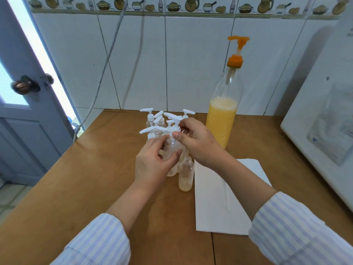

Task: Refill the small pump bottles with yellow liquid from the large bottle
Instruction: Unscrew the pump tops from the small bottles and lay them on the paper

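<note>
Table [95, 169]: bottle [172, 150] (half-hidden) behind hands [152, 165].

I see left hand [152, 165] gripping body of small clear pump bottle [172, 150], right hand [196, 142] pinching its white pump collar [175, 130]. Cluster of capped small bottles [154, 121] just behind. Uncapped small bottle [185, 175], little yellow at bottom, stands beside white paper sheet [219, 197]. Large bottle [223, 115], orange pump, about half full of yellow liquid, on wooden table [86, 178]. Striped sleeves [298, 230] in my view.
</note>
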